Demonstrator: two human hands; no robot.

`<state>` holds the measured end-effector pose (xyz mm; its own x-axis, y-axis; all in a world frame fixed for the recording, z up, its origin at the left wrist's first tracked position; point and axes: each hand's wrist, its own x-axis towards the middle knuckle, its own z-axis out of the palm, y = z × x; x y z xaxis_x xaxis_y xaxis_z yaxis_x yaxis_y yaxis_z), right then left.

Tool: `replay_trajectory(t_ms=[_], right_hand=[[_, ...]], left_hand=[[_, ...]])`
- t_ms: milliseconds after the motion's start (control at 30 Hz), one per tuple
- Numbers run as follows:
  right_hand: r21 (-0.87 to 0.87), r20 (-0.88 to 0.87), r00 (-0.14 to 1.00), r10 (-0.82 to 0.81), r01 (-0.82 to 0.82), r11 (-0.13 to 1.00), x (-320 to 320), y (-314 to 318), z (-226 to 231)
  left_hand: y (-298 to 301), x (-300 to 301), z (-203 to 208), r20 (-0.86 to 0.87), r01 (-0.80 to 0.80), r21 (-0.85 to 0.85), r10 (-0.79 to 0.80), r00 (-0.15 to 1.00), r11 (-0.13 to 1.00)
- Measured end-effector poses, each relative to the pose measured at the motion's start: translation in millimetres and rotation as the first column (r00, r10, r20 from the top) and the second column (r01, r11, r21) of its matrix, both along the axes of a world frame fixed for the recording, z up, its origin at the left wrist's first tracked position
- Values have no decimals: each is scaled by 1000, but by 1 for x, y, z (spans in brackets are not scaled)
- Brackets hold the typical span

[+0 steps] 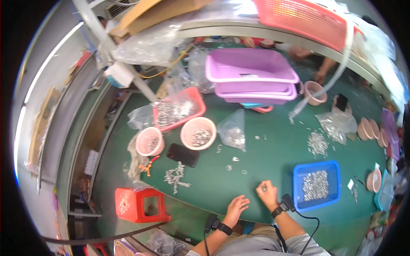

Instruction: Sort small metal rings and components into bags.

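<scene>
My left hand [236,210] is at the table's near edge, its fingers slightly apart and nothing visible in them. To its right, my right hand [267,195] is curled closed over the green table [277,147]. A small shiny metal piece [264,188] shows between its fingers, too small to name. Right of that hand stands a blue plastic basket [300,205] holding many small silver metal parts [315,185]. A few loose metal pieces [235,159] lie on the table ahead of my hands.
Pink tubs [197,123], a red tray [199,102], a bag of parts [234,132] and a black phone [183,154] are at left. Stacked purple bins [252,66] stand at the back. A parts pile [317,143] lies right. A red stool [139,205] is beside the table.
</scene>
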<state>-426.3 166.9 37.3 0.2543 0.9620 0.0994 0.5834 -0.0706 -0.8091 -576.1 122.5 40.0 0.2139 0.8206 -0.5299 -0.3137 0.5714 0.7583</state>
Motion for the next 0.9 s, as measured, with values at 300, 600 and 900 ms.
replay_trajectory(t_ms=[300,600,900], right_hand=[[303,227,948,222,-285,909,-31,-26,50],[70,334,879,340,-383,921,-18,-36,56],[-118,159,983,-94,113,987,13,-60,21]], left_hand=[[22,45,-2,771,-30,-292,254,584,956],[36,45,-27,699,-99,-466,435,568,879],[51,13,-28,541,-111,-530,436,719,841]])
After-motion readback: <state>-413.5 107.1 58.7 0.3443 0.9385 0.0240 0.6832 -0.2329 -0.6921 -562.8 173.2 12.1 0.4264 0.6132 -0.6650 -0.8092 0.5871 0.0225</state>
